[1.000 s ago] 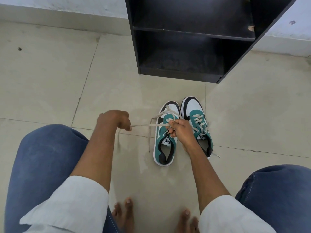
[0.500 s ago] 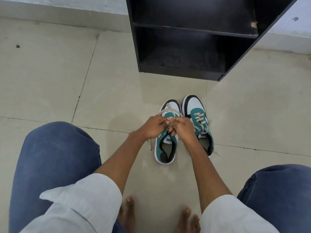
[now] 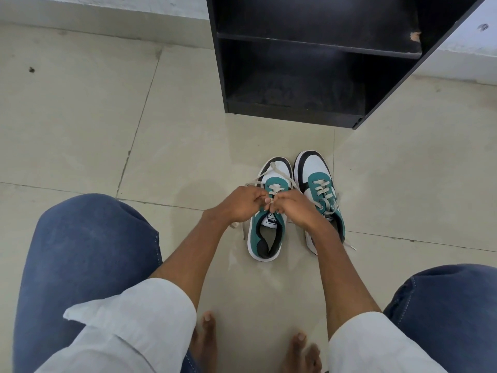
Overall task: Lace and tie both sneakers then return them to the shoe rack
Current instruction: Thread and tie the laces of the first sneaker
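Since 1 second ago, my left hand [image 3: 238,204] has come in from the side to meet my right hand [image 3: 291,208] over the left sneaker [image 3: 266,227]; both pinch its lace [image 3: 274,188] with curled fingers. Both sneakers sit touching on the floor tiles [image 3: 172,157], the right sneaker [image 3: 317,184] laced, near the black shoe rack [image 3: 295,114]

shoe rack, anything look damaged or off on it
Yes: the shoe rack has a chipped spot at the right end of its upper shelf's front edge, pale material showing through the black finish. Its bottom shelf looks dusty.
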